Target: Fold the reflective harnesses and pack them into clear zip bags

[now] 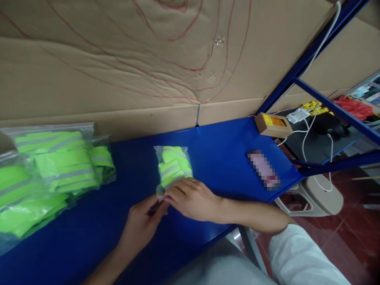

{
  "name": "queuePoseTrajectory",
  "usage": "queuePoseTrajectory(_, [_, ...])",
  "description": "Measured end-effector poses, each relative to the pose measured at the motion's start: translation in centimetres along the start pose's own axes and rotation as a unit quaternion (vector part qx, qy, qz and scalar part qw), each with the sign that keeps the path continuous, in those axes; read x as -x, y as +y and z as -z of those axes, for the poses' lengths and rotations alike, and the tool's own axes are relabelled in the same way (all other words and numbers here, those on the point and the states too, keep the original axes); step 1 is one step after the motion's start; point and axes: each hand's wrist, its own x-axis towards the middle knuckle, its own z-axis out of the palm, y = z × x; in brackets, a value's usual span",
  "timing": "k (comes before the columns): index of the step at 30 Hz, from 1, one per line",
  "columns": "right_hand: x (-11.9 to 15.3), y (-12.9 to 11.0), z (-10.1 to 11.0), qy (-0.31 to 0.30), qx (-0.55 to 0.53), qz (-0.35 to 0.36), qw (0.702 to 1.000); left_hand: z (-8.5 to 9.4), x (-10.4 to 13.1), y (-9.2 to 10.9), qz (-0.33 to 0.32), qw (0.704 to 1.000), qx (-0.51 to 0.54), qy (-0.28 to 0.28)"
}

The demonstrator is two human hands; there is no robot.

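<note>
A small clear bag of neon-green banded material (175, 164) lies on a blue surface (219, 152), extending just beyond the fingers; the left hand (141, 225) and right hand (194, 200) meet at its near edge, fingertips pinching the plastic.

Bag pile (63, 162) on the table's (222, 142) left; small bag (175, 161) midway; box (271, 128) far right; cardboard (118, 79) behind.

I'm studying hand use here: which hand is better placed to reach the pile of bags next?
Probably the left hand: it is nearer the pile of bags. Both hands are at the near end of the small bag, but the right hand sits farther from the pile.
</note>
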Motion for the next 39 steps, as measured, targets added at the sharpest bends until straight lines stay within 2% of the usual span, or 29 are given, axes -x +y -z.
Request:
queuePoseTrajectory(7, [-0.1,0.8,1.0,-0.011,-0.023,0.009,1.0,0.7,-0.3,0.5,0.055,0.996,0.065,0.011])
queuePoseTrajectory(12, [-0.2,1.6,2.3,-0.035,-0.166,-0.052,0.984,0.7,-0.1,1.5,0.042,0.996,0.073,0.013])
queuePoseTrajectory(14, [-0.2,1.5,2.7,-0.012,-0.158,-0.052,0.986,0.6,0.1,1.8,0.033,0.996,0.081,0.013])
queuePoseTrajectory(19, [0.1,0.6,2.4,0.07,-0.053,-0.013,0.996,0.6,0.6,2.3,-0.013,0.997,0.071,0.028])
queuePoseTrajectory(25, [0.3,0.2,2.0,0.053,-0.069,-0.038,0.996,0.5,0.8,2.7,-0.089,0.994,-0.023,0.067])
queuePoseTrajectory(35, [0.3,-0.1,3.2,0.036,-0.122,-0.045,0.991,1.1,1.3,3.4,-0.123,0.99,-0.002,0.064])
queuePoseTrajectory(37, [0.1,0.2,3.5,0.053,-0.139,-0.054,0.987,1.4,1.3,3.3,-0.135,0.99,0.008,0.051])
queuePoseTrajectory(39, [0.0,0.5,3.8,0.104,-0.161,-0.079,0.978,1.6,1.1,3.0,-0.137,0.99,0.02,0.027])
